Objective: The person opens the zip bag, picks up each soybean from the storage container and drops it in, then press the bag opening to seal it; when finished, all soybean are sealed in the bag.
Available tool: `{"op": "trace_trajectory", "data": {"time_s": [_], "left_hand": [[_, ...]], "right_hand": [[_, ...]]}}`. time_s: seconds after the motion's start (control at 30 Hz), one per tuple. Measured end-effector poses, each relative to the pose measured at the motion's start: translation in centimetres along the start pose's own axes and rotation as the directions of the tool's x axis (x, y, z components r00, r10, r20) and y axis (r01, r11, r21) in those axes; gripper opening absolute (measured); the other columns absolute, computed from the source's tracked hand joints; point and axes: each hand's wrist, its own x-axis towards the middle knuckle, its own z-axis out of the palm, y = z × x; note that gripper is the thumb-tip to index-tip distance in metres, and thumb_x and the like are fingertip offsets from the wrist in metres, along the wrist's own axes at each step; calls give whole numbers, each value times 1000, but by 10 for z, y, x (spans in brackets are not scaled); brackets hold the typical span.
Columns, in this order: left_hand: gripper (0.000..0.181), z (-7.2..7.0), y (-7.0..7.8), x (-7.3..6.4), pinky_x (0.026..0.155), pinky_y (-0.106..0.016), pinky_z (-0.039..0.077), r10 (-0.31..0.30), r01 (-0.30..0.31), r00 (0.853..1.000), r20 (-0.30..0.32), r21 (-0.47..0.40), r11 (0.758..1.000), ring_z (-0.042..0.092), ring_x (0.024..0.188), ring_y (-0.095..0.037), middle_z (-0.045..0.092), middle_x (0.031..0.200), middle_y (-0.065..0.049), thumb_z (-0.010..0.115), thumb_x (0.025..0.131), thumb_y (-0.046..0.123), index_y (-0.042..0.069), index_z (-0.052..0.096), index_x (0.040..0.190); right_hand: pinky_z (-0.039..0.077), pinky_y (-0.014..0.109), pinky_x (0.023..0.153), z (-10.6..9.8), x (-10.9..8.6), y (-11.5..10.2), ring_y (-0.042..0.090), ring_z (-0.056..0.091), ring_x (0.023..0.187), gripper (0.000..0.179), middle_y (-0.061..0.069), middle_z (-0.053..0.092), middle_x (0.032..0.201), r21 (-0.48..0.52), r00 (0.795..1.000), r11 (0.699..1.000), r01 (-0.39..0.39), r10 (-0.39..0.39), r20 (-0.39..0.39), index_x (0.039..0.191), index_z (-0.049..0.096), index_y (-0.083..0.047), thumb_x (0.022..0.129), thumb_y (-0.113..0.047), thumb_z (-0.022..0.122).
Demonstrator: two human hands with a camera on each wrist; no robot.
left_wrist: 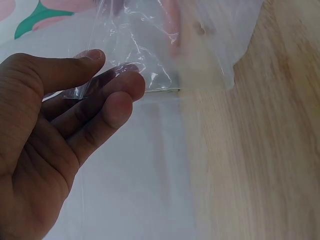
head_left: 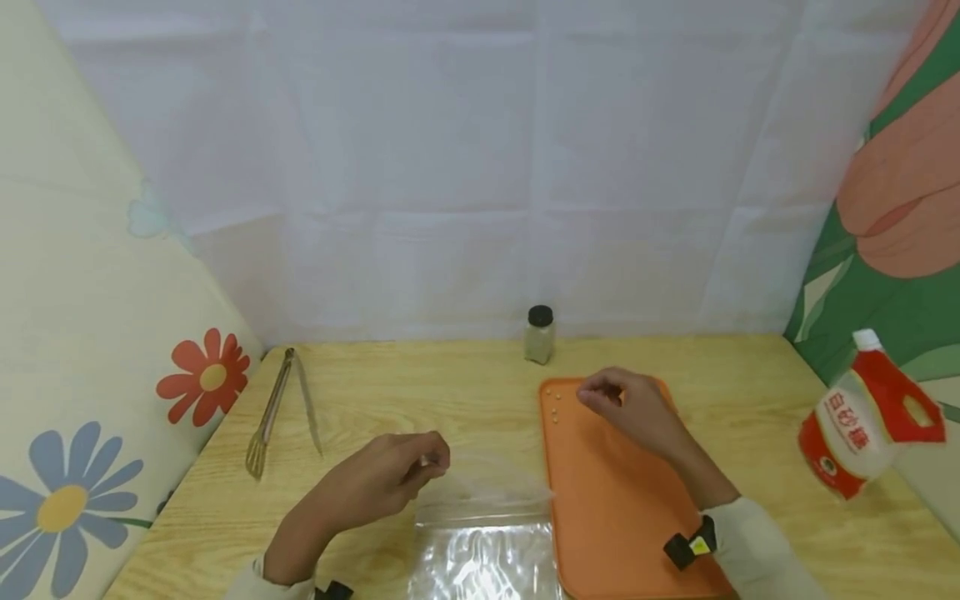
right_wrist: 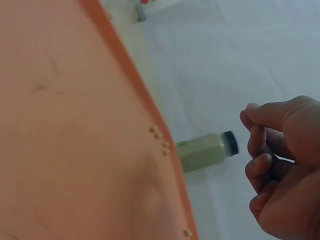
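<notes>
My left hand pinches the upper edge of a clear plastic zip bag between thumb and fingers. In the left wrist view, the bag's film spreads out beyond the fingertips. My right hand is over the far part of an orange tray, fingers curled, thumb tip against the index finger. Nothing shows between those tips in the right wrist view. Several small pale beans lie along the tray's edge, near the right hand.
Behind the tray stands a small jar with a black lid. Metal tongs lie at the left. A red and white sugar bag with a spout stands at the right. A white cloth hangs behind the wooden table.
</notes>
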Motion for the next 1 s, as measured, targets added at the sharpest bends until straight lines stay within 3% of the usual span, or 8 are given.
{"op": "trace_trajectory", "data": {"time_s": [0.17, 0.37, 0.77, 1.0], "left_hand": [[15, -3, 0, 1, 57, -21, 50, -3, 3, 1000, -15, 19, 1000, 55, 66, -1, 63, 85, 4, 64, 99, 3, 18, 60, 102], [12, -4, 1, -1, 60, -22, 52, -31, 32, 999, 8, -22, 999, 62, 70, -5, 65, 88, 3, 62, 100, 5, 17, 61, 104], [13, -1, 2, -2, 61, -21, 52, -7, 7, 1000, 1, -16, 1000, 64, 73, -6, 67, 90, 3, 63, 100, 5, 17, 62, 104], [13, -1, 2, -1, 60, -21, 52, -16, 16, 1000, 7, -13, 1000, 61, 71, -5, 66, 90, 3, 63, 100, 6, 19, 62, 104]], "right_hand": [[49, 32, 67, 14, 15, 13, 16, 57, 78, 17, -8, 65, 90, 1, 996, 1000, -31, 30, 90, 106, 75, -15, 98, -29, 69], [50, 32, 70, 34, 26, 25, 12, 58, 79, 7, -11, 66, 89, -24, 983, 998, -53, 56, 173, 98, 75, -20, 96, -26, 72], [49, 30, 68, 49, 22, 34, 7, 57, 76, 9, -14, 62, 85, -152, 979, 988, -11, 41, 198, 98, 71, -21, 96, -29, 71], [48, 29, 64, 48, 22, 38, 8, 56, 72, 8, -13, 61, 84, -156, 979, 988, -18, 49, 198, 96, 70, -21, 97, -29, 71]]}}
